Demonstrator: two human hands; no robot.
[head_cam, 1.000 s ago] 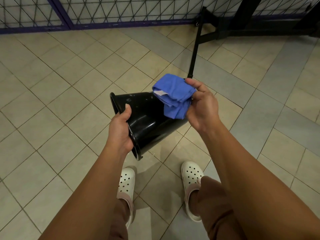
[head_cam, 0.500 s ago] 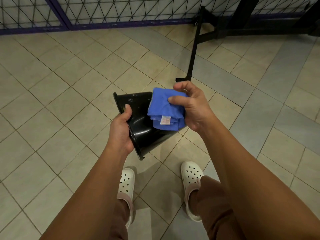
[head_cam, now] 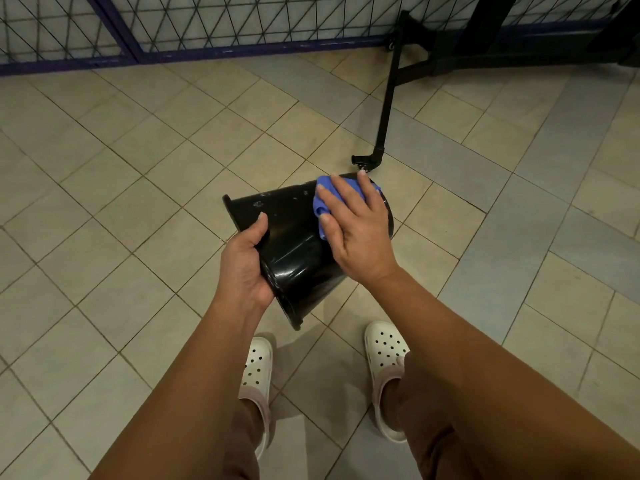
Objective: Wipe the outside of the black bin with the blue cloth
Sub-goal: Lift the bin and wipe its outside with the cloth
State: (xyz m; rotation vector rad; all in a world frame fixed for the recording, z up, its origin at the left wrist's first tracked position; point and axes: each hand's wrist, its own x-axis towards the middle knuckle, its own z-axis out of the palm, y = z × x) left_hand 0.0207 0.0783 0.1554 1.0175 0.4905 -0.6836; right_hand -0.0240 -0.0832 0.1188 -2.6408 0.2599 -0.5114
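1. Your left hand (head_cam: 247, 263) grips the flared rim of the glossy black plastic bin (head_cam: 294, 244): the thumb lies over the outer wall and the palm cups the rim edge, while the other fingers are hidden, apparently inside the mouth.
2. You hold the bin in the air above the beige tiled floor (head_cam: 104, 188), tipped on its side, with the open mouth to the left and toward you and the narrower base to the right and away. Pale specks and smudges show on its upper wall near the rim.
3. The crumpled blue cloth (head_cam: 323, 202) lies on the upper outer wall of the bin, near the base end.
4. Your right hand (head_cam: 358, 233) lies flat on the cloth, fingers spread and extended, pressing it against the bin; only the cloth's left and top edges show past the fingers.
5. Your feet in white perforated clogs (head_cam: 384, 355) stand on the floor below the bin.
6. A thin black metal bar (head_cam: 388, 98) reaches the floor just beyond the bin's base, and a wire mesh fence (head_cam: 242, 19) runs along the floor's far edge.
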